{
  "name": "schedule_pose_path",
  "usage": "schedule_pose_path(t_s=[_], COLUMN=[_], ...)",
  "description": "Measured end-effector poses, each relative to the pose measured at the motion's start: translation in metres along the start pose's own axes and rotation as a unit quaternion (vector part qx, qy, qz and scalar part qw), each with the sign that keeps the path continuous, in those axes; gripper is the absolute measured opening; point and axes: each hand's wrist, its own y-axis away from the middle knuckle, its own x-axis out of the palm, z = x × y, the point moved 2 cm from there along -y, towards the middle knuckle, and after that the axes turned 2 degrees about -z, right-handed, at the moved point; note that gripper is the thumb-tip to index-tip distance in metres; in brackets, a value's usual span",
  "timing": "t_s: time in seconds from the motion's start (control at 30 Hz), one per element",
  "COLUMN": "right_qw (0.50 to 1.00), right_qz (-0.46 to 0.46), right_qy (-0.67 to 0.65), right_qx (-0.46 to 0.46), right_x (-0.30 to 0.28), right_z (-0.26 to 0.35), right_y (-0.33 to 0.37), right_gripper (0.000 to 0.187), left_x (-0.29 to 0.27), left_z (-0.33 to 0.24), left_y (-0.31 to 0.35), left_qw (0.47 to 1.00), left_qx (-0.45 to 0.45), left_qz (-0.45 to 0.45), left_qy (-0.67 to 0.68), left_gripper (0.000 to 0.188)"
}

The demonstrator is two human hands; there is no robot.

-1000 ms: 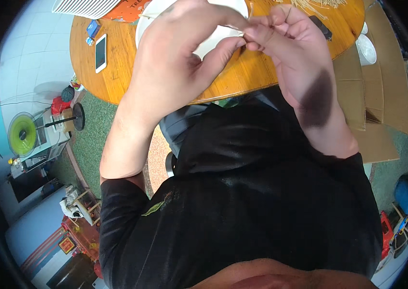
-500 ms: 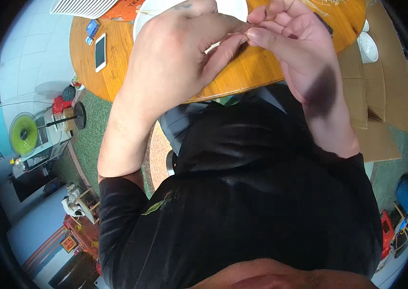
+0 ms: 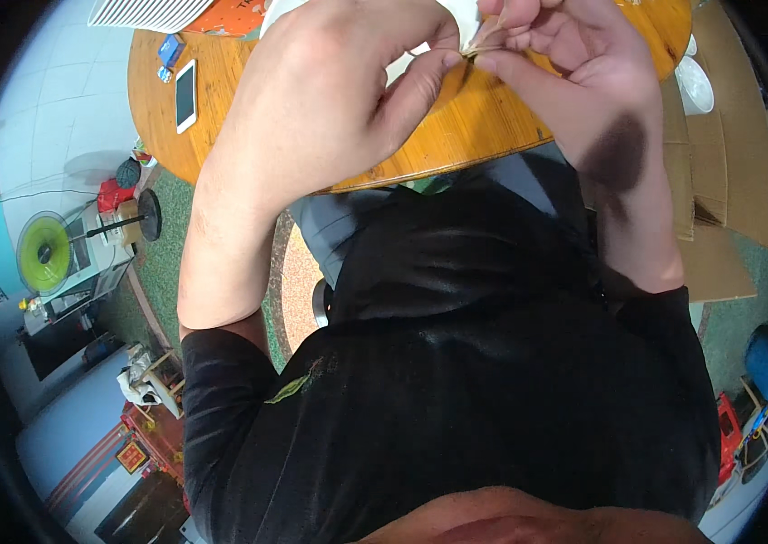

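Note:
Over the near edge of the round wooden table [image 3: 484, 122], both my hands meet at the top of the view. My left hand [image 3: 320, 100] has its thumb and fingers closed in a pinch on a thin, pale tan, straw-like strand [image 3: 487, 40]. Opposite it, my right hand [image 3: 588, 77] pinches the same strand between thumb and forefinger, its other fingers curled. The strand's exact kind is too small to make out. Behind my left hand, a white dish [image 3: 464, 13] is mostly hidden.
On the table's left lie a white-edged phone [image 3: 186, 95] and a small blue box [image 3: 170, 49]. A white slatted rack [image 3: 144, 11] and an orange printed sheet [image 3: 225, 18] are at the far left. Cardboard [image 3: 706, 154] with a white bowl [image 3: 694, 88] stands right. A green fan [image 3: 44, 252] is left.
Both hands have parted slightly, the right one moving to the right, so more of the tan strand shows between the fingertips. Both keep their pinch.

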Motion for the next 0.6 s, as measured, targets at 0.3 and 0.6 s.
schedule_pose_path(t_s=[0.3,0.6], right_qw=[0.873,0.717], right_qz=[-0.13,-0.017], right_qy=[0.408,0.693], right_qx=[0.233,0.073], right_x=[0.047,0.055], right_z=[0.044,0.056], right_y=[-0.019,-0.014], right_gripper=[0.026,0.014], left_x=[-0.003,0.011], left_z=[0.019,0.034], left_y=[0.009,0.012], left_qw=[0.966,0.933], left_qx=[0.13,0.116], left_qz=[-0.009,0.013], left_qy=[0.225,0.34], left_gripper=[0.008,0.01])
